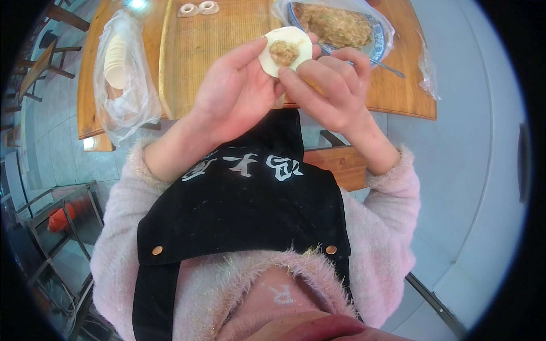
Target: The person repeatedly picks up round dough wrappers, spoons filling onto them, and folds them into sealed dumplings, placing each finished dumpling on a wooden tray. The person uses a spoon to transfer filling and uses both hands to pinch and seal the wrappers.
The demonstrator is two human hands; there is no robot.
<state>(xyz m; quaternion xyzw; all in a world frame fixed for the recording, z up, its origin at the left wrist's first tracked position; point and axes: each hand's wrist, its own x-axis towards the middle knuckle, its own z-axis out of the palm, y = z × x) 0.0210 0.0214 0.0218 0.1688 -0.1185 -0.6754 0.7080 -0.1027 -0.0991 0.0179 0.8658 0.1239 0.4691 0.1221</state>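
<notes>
A round white dumpling wrapper (304,41) lies on the fingers of my left hand (236,85), with a lump of minced filling (283,53) in its middle. My left thumb presses on the wrapper's left edge. On the other side my right hand (333,85) has its fingers curled, and the thumb or forefinger touches the wrapper's lower right edge. Some fingertips are hidden behind the wrapper. Beyond my right hand, a blue-and-white dish (380,42) holds a large mound of minced filling (335,25).
A slatted bamboo tray (216,45) on the wooden table (406,96) bears two shaped dumplings (198,8) at its far end. To the left, a clear plastic bag (128,108) holds stacked wrappers (115,62). A metal utensil handle (389,69) sticks out from the dish.
</notes>
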